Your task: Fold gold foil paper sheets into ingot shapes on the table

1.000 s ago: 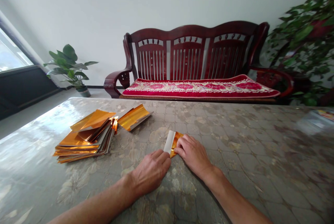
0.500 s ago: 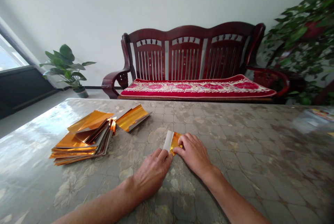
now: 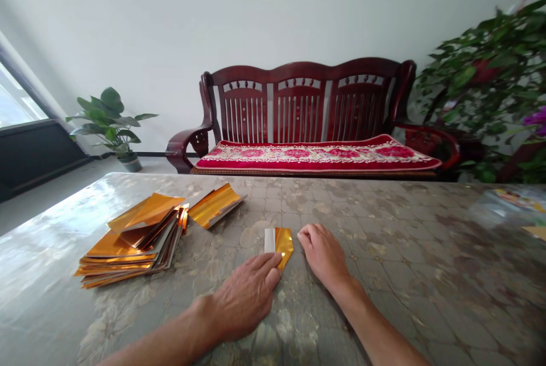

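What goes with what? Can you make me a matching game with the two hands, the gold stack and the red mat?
Things:
1. Left hand
2. Right hand
3. Stack
4. Mat

Places and looks:
A. Red with pink flowers, on the bench
B. Just to the right of the folded paper, not touching it
C. Gold and grey, on the left part of the table
D. Fingers over the near edge of the folded paper

Right pairs: 1-D, 2-B, 3-C, 4-A
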Available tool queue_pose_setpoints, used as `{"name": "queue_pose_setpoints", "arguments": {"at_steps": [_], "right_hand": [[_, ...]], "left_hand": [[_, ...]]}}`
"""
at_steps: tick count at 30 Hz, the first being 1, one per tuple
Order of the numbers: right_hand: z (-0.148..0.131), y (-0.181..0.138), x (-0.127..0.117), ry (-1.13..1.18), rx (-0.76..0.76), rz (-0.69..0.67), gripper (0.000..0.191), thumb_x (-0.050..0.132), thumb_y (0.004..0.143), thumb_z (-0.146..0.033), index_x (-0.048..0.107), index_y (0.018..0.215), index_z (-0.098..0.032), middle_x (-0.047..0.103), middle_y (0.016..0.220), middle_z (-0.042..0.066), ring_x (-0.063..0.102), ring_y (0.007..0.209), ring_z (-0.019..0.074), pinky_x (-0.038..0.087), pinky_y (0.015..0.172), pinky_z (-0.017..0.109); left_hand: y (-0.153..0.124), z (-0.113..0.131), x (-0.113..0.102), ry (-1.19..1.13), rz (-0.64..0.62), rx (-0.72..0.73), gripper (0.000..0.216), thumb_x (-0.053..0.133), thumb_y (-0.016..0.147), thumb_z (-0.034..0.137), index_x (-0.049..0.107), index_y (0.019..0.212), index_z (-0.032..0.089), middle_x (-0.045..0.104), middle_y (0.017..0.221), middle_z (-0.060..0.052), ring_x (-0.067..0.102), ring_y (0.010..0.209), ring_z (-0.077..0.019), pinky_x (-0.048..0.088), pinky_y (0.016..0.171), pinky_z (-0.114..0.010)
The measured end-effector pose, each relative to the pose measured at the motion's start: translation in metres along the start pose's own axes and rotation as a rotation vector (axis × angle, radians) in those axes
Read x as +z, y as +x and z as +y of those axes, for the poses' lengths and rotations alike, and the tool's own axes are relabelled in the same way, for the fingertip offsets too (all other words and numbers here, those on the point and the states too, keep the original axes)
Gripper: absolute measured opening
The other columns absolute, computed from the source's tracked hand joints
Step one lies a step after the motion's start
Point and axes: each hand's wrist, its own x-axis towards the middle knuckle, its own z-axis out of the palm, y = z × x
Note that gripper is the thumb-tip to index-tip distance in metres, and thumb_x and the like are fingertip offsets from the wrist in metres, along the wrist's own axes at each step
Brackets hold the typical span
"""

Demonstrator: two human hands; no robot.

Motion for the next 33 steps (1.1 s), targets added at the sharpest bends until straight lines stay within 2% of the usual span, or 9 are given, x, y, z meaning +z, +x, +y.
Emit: {"name": "queue_pose_setpoints", "arguments": {"at_steps": [5, 8, 11, 17, 20, 24, 27, 30, 33], "right_hand": [[-0.005, -0.002, -0.001, -0.022, 0.001, -0.047, 0.015, 0.058, 0.091, -0.035, 0.066, 0.096, -0.023, 0.066, 0.1, 0.005, 0.061, 0.094, 0.0204, 0.04, 0.08, 0.031], [-0.01, 0.0, 0.003, -0.025, -0.016, -0.041, 0.015, 0.063, 0.087, -0.035, 0.067, 0.097, -0.024, 0.065, 0.102, 0.004, 0.06, 0.098, 0.0216, 0.04, 0.083, 0.031], [-0.014, 0.001, 0.007, -0.016, -0.018, -0.044, 0.014, 0.065, 0.085, -0.034, 0.067, 0.095, -0.025, 0.065, 0.1, 0.004, 0.059, 0.097, 0.0222, 0.04, 0.084, 0.033], [-0.017, 0.004, 0.01, 0.065, 0.001, -0.06, 0.008, 0.064, 0.082, -0.028, 0.066, 0.088, -0.024, 0.067, 0.096, 0.003, 0.061, 0.091, 0.0215, 0.04, 0.077, 0.031], [-0.017, 0.007, 0.01, 0.175, 0.035, -0.094, 0.007, 0.063, 0.08, -0.025, 0.064, 0.087, -0.024, 0.07, 0.089, 0.0, 0.062, 0.085, 0.0195, 0.039, 0.07, 0.029], [-0.015, 0.01, 0.011, 0.261, 0.057, -0.111, 0.023, 0.063, 0.077, -0.023, 0.067, 0.1, -0.028, 0.071, 0.083, -0.003, 0.062, 0.081, 0.0186, 0.039, 0.066, 0.027], [-0.014, 0.01, 0.014, 0.263, 0.0, -0.088, 0.027, 0.064, 0.077, -0.019, 0.07, 0.101, -0.03, 0.071, 0.082, -0.004, 0.061, 0.083, 0.0189, 0.04, 0.07, 0.028], [-0.013, 0.006, 0.015, 0.252, -0.106, -0.045, 0.016, 0.063, 0.079, -0.019, 0.072, 0.087, -0.029, 0.071, 0.084, -0.003, 0.059, 0.085, 0.019, 0.04, 0.074, 0.029], [-0.014, 0.003, 0.014, 0.233, -0.195, -0.02, 0.019, 0.062, 0.081, -0.014, 0.073, 0.08, -0.029, 0.07, 0.084, -0.002, 0.057, 0.087, 0.0192, 0.04, 0.077, 0.029]], "left_hand": [[0.007, 0.014, -0.001, -0.013, 0.064, -0.011, 0.027, 0.045, 0.095, 0.016, 0.054, 0.121, 0.015, 0.053, 0.138, -0.012, 0.044, 0.131, -0.0253, 0.038, 0.112, -0.038], [0.015, 0.011, -0.001, -0.031, 0.053, -0.004, 0.022, 0.042, 0.098, 0.014, 0.057, 0.113, 0.017, 0.063, 0.12, -0.009, 0.055, 0.115, -0.0226, 0.047, 0.101, -0.036], [0.021, 0.003, 0.002, -0.049, 0.047, -0.007, 0.017, 0.044, 0.099, 0.018, 0.059, 0.107, 0.018, 0.066, 0.108, -0.006, 0.058, 0.104, -0.0205, 0.05, 0.093, -0.033], [0.016, -0.006, 0.003, -0.001, 0.16, -0.01, 0.019, 0.047, 0.1, 0.026, 0.057, 0.115, 0.025, 0.058, 0.13, -0.002, 0.044, 0.13, -0.0246, 0.04, 0.108, -0.041], [0.012, -0.006, 0.002, 0.023, 0.143, -0.023, 0.022, 0.045, 0.1, 0.027, 0.055, 0.12, 0.027, 0.055, 0.135, -0.003, 0.045, 0.129, -0.0249, 0.039, 0.107, -0.043], [0.009, -0.007, 0.001, 0.036, 0.118, -0.045, 0.024, 0.042, 0.1, 0.027, 0.055, 0.122, 0.028, 0.052, 0.138, -0.005, 0.047, 0.127, -0.0257, 0.041, 0.105, -0.043], [0.008, -0.009, 0.0, 0.032, 0.111, -0.049, 0.025, 0.046, 0.099, 0.028, 0.054, 0.122, 0.029, 0.05, 0.139, -0.006, 0.046, 0.126, -0.0265, 0.042, 0.104, -0.044], [0.008, -0.011, -0.001, 0.025, 0.108, -0.039, 0.027, 0.053, 0.094, 0.026, 0.054, 0.122, 0.03, 0.05, 0.136, -0.005, 0.046, 0.125, -0.0269, 0.042, 0.103, -0.044], [0.009, -0.014, -0.001, 0.008, 0.106, -0.031, 0.025, 0.056, 0.092, 0.026, 0.055, 0.117, 0.03, 0.053, 0.13, -0.004, 0.048, 0.12, -0.0257, 0.042, 0.1, -0.042]]}}
